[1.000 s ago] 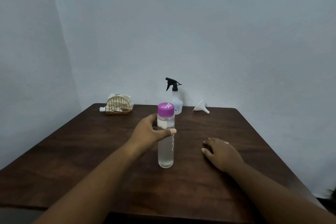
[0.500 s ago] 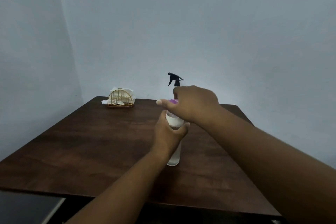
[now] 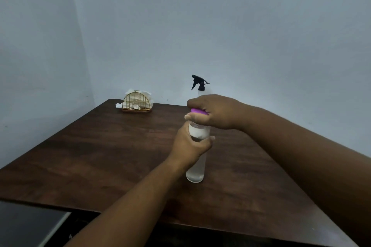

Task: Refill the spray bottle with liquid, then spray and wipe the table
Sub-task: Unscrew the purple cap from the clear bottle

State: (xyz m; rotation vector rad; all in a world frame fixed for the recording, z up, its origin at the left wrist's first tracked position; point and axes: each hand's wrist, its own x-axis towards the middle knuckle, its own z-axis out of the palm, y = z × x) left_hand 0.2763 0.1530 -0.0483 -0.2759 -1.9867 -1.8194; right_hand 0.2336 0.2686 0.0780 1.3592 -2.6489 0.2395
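The clear bottle [image 3: 195, 170], upright mid-desk [image 3: 100, 156], is gripped by the left hand [image 3: 190, 146] while its purple cap [image 3: 197, 110] is pinched by the right hand [image 3: 212, 113], so uncapping is judged underway; next, the spray bottle [image 3: 199, 86] behind must be opened.

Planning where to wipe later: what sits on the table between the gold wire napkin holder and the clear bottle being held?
Nothing: the head view shows only bare dark wooden table between the gold wire napkin holder and the clear purple-capped bottle.
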